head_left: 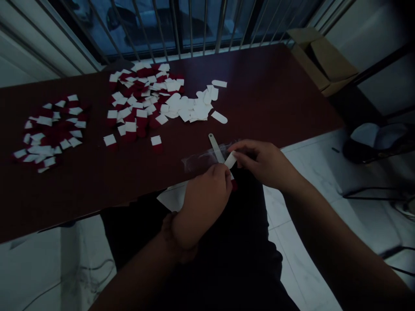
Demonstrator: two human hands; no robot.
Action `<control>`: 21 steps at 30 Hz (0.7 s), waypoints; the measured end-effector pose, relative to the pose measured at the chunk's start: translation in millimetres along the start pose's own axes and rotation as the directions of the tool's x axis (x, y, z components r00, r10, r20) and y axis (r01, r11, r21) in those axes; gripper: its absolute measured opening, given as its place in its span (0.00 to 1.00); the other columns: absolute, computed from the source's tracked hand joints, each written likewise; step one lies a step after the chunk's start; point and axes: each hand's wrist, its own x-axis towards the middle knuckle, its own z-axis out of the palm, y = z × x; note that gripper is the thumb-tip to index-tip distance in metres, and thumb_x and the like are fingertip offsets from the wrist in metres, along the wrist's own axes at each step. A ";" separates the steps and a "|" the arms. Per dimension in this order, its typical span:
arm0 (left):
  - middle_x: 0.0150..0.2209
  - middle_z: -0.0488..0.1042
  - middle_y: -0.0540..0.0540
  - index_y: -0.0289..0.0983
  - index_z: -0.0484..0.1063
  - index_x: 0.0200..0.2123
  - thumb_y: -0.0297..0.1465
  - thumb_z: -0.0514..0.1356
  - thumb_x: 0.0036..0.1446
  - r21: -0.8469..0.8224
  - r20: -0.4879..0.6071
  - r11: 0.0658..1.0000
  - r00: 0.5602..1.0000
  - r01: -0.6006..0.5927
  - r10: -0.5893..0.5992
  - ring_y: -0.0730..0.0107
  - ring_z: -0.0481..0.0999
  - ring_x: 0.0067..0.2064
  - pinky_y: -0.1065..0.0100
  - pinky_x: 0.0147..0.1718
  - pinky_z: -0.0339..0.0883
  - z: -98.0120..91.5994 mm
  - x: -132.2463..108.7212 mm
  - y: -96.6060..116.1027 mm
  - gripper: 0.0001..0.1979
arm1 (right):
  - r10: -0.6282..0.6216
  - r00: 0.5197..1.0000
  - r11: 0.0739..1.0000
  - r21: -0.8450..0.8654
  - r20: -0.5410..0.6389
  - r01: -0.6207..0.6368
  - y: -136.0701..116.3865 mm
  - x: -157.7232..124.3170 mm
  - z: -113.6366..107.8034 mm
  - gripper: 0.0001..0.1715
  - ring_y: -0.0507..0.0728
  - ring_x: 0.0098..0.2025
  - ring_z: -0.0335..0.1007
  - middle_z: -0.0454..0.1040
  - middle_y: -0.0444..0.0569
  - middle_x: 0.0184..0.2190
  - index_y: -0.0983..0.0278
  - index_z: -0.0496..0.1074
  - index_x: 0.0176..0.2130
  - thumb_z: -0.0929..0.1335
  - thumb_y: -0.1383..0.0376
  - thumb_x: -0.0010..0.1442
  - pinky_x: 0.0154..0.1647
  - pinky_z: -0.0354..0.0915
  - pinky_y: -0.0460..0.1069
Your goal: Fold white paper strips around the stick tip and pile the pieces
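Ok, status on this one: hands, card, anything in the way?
Left hand and right hand both on a white card. Red piece showing by the left hand. Flat stick and clear plastic close beyond; nothing visibly blocking.

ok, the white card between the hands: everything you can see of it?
The white card is a small, pale, plain strip that looks like stiff paper. It slants, its upper end toward the right hand, whose thumb and fingertips pinch it there. Its lower end meets the fingers of the left hand; how they grip it is hidden. It is at the table's near edge, just right of the stick's lower part. Both ends are partly covered, so its full outline can't be told.
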 end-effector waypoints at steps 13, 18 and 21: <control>0.38 0.79 0.44 0.36 0.69 0.48 0.30 0.49 0.75 0.281 -0.124 0.951 0.978 -0.130 0.170 0.66 0.78 0.28 0.66 0.23 0.57 14.9 -13.2 -2.5 0.10 | -0.086 0.969 0.956 -0.254 0.233 0.146 5.1 14.7 -10.2 0.15 0.61 0.40 0.81 0.84 0.46 0.45 0.51 0.82 0.50 0.68 0.54 0.68 0.36 0.70 0.53; 0.40 0.79 0.44 0.34 0.68 0.51 0.28 0.50 0.74 0.306 -0.138 0.941 0.971 -0.145 0.195 0.67 0.78 0.28 0.66 0.22 0.58 18.5 -14.4 -3.0 0.09 | -0.152 0.937 0.916 -0.310 0.315 0.253 11.5 17.4 -8.9 0.18 0.61 0.42 0.78 0.82 0.48 0.45 0.49 0.81 0.52 0.67 0.54 0.68 0.38 0.70 0.55; 0.40 0.79 0.44 0.33 0.68 0.52 0.28 0.50 0.74 0.341 -0.178 0.929 0.961 -0.142 0.213 0.67 0.77 0.26 0.65 0.20 0.56 19.3 -15.5 -4.1 0.10 | -0.208 0.913 0.915 -0.260 0.350 0.308 10.9 15.3 -6.7 0.19 0.63 0.46 0.76 0.80 0.49 0.46 0.49 0.80 0.54 0.65 0.55 0.69 0.42 0.70 0.56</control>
